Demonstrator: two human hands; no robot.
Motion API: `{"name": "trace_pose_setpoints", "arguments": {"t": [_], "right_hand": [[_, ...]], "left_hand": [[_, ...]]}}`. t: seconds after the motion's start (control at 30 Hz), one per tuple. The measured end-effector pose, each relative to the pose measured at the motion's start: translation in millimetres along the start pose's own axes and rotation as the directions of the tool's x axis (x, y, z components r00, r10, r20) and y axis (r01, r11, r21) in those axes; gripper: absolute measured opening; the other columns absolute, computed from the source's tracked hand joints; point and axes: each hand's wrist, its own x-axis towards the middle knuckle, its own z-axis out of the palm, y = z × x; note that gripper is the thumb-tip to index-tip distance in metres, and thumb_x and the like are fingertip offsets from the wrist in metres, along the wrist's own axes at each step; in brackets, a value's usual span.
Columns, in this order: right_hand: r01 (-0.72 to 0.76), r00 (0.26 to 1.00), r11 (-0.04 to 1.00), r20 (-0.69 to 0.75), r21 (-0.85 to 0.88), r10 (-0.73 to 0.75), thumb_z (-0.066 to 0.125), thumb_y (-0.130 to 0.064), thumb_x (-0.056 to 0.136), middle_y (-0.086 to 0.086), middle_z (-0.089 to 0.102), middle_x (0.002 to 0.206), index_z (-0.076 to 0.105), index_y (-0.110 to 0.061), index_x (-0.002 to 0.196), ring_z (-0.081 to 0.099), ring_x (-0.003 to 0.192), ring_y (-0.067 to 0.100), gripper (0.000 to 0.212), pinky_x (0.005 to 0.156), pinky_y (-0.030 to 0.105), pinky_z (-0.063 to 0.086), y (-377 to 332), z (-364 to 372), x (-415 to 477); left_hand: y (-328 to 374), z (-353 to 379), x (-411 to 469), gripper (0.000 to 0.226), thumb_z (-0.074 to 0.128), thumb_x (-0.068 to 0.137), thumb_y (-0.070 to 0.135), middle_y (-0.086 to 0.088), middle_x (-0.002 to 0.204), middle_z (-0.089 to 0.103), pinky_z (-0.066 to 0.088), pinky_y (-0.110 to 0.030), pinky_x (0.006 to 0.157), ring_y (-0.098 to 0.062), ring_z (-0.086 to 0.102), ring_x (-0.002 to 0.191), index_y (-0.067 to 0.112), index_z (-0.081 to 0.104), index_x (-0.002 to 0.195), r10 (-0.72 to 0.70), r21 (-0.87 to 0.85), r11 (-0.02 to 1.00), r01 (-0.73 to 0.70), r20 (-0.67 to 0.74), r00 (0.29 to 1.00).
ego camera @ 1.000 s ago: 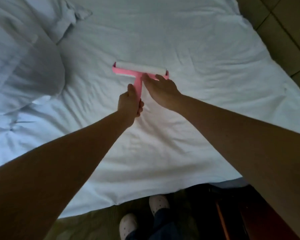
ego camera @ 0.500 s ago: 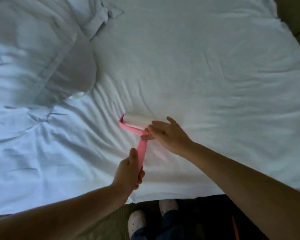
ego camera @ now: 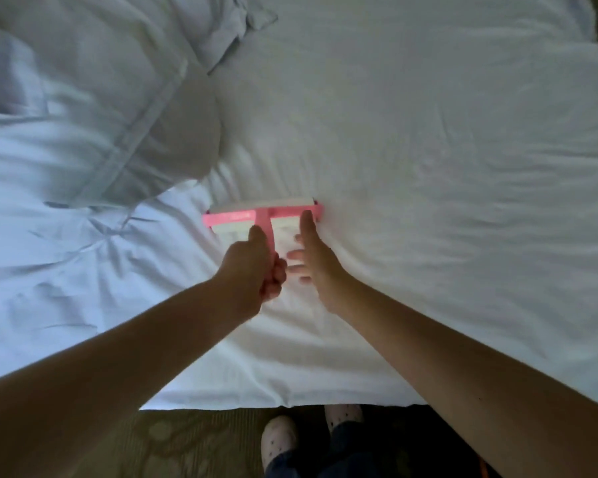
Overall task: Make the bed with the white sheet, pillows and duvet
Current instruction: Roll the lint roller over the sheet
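Sheet work looks mostly done: the white sheet (ego camera: pixel 428 132) covers the mattress, wrinkled, with 1 pillow (ego camera: pixel 101 108) at upper left; no duvet is visibly spread. At frame centre the pink lint roller (ego camera: pixel 263 215) lies crosswise, left to right, handle pointing down-frame. The left hand (ego camera: pixel 249 267) grips that handle; the right hand (ego camera: pixel 311 257) rests straight fingers on its frame.

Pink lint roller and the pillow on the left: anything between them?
Only creased white sheet; nothing else lies between the pink lint roller and the pillow. This shows in the head view.
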Motion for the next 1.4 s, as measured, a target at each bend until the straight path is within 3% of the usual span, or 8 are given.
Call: {"name": "trace_pose_setpoints", "arguments": {"t": [0.07, 0.13, 0.23, 0.33, 0.47, 0.63, 1.1, 1.4], "right_hand": [[-0.161, 0.964, 0.953, 0.250, 0.256, 0.095, 0.016, -0.063, 0.093, 0.008, 0.045, 0.141, 0.039, -0.017, 0.139, 0.043, 0.129, 0.030, 0.069, 0.106, 0.040, 0.031, 1.3, -1.5, -1.0], [-0.207, 0.937, 0.923, 0.339, 0.325, 0.091, 0.023, -0.058, 0.094, 0.006, 0.048, 0.140, 0.045, -0.021, 0.135, 0.043, 0.129, 0.028, 0.059, 0.110, 0.042, 0.027, -0.8, -0.1, 1.3], [-0.208, 0.953, 0.900, 0.286, 0.384, 0.099, 0.042, -0.045, 0.095, 0.004, 0.060, 0.126, 0.063, -0.017, 0.107, 0.050, 0.120, 0.023, 0.037, 0.108, 0.038, 0.030, -11.5, 5.9, 16.5], [-0.195, 0.972, 0.855, 0.209, 0.481, 0.104, 0.052, -0.033, 0.093, 0.001, 0.067, 0.101, 0.064, -0.014, 0.085, 0.054, 0.105, 0.020, 0.024, 0.092, 0.033, 0.036, -33.1, 2.8, 40.0], [-0.136, 0.991, 0.939, 0.054, 0.315, 0.126, 0.052, -0.027, 0.093, -0.001, 0.065, 0.091, 0.060, -0.017, 0.085, 0.058, 0.088, 0.017, 0.016, 0.076, 0.032, 0.038, -67.4, -17.0, 75.2], [-0.167, 0.985, 0.961, 0.078, 0.222, 0.153, 0.050, -0.019, 0.094, -0.002, 0.063, 0.078, 0.058, -0.022, 0.084, 0.056, 0.073, 0.013, 0.014, 0.063, 0.030, 0.035, -120.6, -47.2, 115.9], [-0.073, 0.990, 0.996, -0.128, -0.060, 0.065, 0.041, -0.024, 0.096, -0.005, 0.056, 0.075, 0.051, -0.020, 0.073, 0.048, 0.063, 0.011, 0.025, 0.056, 0.027, 0.025, -278.6, -105.5, 250.6], [-0.130, 0.986, 0.986, -0.120, -0.103, 0.117, 0.047, -0.030, 0.094, -0.005, 0.057, 0.068, 0.052, -0.020, 0.072, 0.041, 0.057, 0.011, 0.025, 0.060, 0.026, 0.028, -257.9, -106.1, 240.0]], "left_hand": [[-11.6, -13.8, -9.0, 0.050, 0.028, 0.102, 0.039, -0.005, 0.055, 0.045, 0.023, -0.011, 0.031, -0.007, 0.035, 0.030, 0.008, 0.046, 0.067, -0.032, 0.090, 0.996, 0.027, 0.064, 0.997], [-15.8, -22.9, -10.8, 0.050, 0.027, 0.101, 0.042, -0.004, 0.055, 0.044, 0.023, -0.012, 0.032, -0.006, 0.034, 0.029, 0.009, 0.047, 0.069, -0.062, 0.153, 0.987, 0.047, 0.100, 0.993], [-5.1, -16.9, 2.1, 0.051, 0.024, 0.101, 0.046, -0.003, 0.055, 0.043, 0.021, -0.011, 0.032, -0.006, 0.032, 0.029, 0.010, 0.047, 0.072, -0.084, 0.180, 0.982, 0.062, 0.119, 0.989], [12.6, 1.4, 25.2, 0.055, 0.022, 0.100, 0.049, -0.001, 0.049, 0.043, 0.020, -0.010, 0.033, -0.005, 0.031, 0.028, 0.009, 0.048, 0.070, -0.054, 0.193, 0.981, 0.030, 0.122, 0.991], [35.4, 24.9, 57.4, 0.055, 0.022, 0.099, 0.051, -0.001, 0.049, 0.041, 0.019, -0.009, 0.033, -0.006, 0.029, 0.027, 0.011, 0.046, 0.071, -0.067, 0.128, 0.991, 0.051, 0.128, 0.989], [86.7, 43.8, 93.6, 0.052, 0.022, 0.100, 0.048, 0.002, 0.040, 0.040, 0.019, -0.008, 0.031, -0.005, 0.028, 0.025, 0.011, 0.042, 0.070, -0.154, 0.065, 0.987, 0.144, 0.208, 0.966], [231.8, 128.7, 222.6, 0.052, 0.016, 0.101, 0.046, -0.003, 0.056, 0.039, 0.018, -0.010, 0.035, -0.006, 0.029, 0.026, 0.011, 0.045, 0.076, 0.010, 0.103, 0.994, -0.025, 0.143, 0.990], [203.1, 121.7, 225.5, 0.054, 0.019, 0.100, 0.049, -0.003, 0.055, 0.040, 0.019, -0.010, 0.033, -0.006, 0.030, 0.025, 0.011, 0.043, 0.071, 0.027, 0.093, 0.995, -0.038, 0.123, 0.992]]}}
